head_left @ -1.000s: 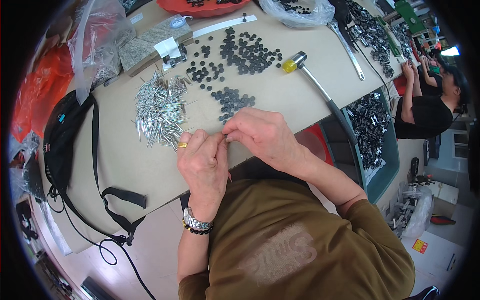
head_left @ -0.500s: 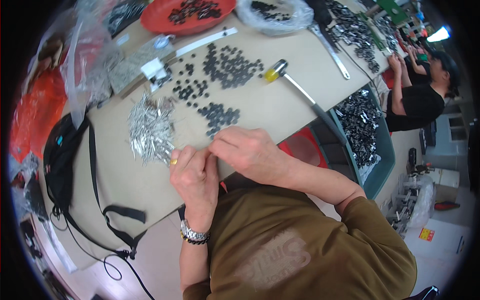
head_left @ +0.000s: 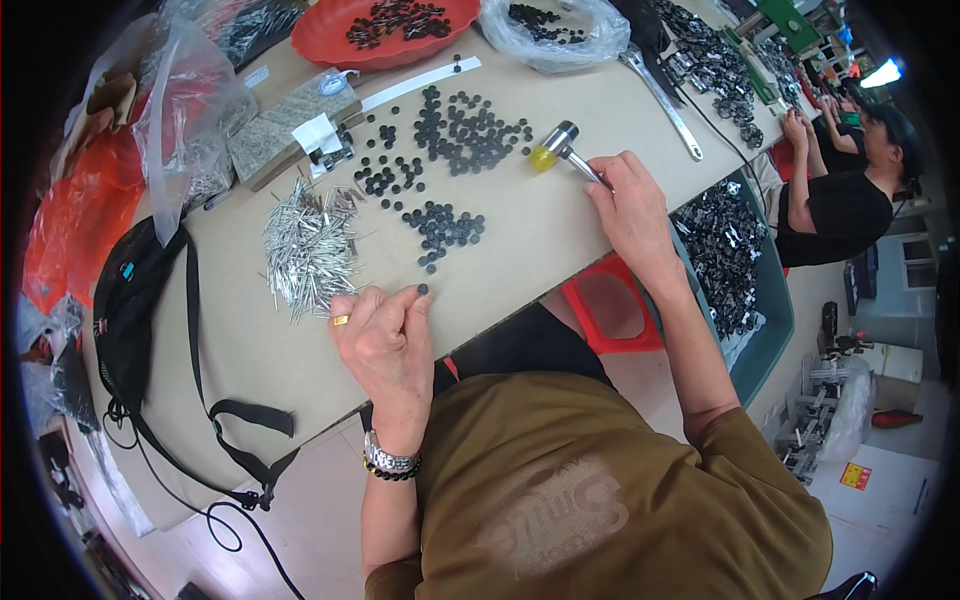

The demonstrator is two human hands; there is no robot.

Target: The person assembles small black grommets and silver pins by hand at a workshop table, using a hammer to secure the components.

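Observation:
My left hand (head_left: 385, 335) is closed low over the table edge, with a gold ring on one finger. At its thumb and index fingertips sits a small black round cap (head_left: 423, 289); whatever else is inside the curled fingers is hidden. A heap of thin silver metal pins (head_left: 312, 250) lies just beyond this hand. Over to the right, my right hand (head_left: 632, 210) is wrapped round the handle of a hammer (head_left: 562, 146) with a metal head and a yellow face. Loose black caps (head_left: 465, 130) are spread between the pins and the hammer.
A steel block (head_left: 290, 125) and a red bowl (head_left: 385, 40) of dark parts stand at the back. An adjustable wrench (head_left: 665, 105) lies back right. A green bin (head_left: 775, 320) of black parts is at the right, a black bag (head_left: 140, 310) at the left. Other people sit far right.
My right hand has left my left hand and moved right to grip the hammer handle. The left hand stays near the pins, the black cap now showing at its fingertips.

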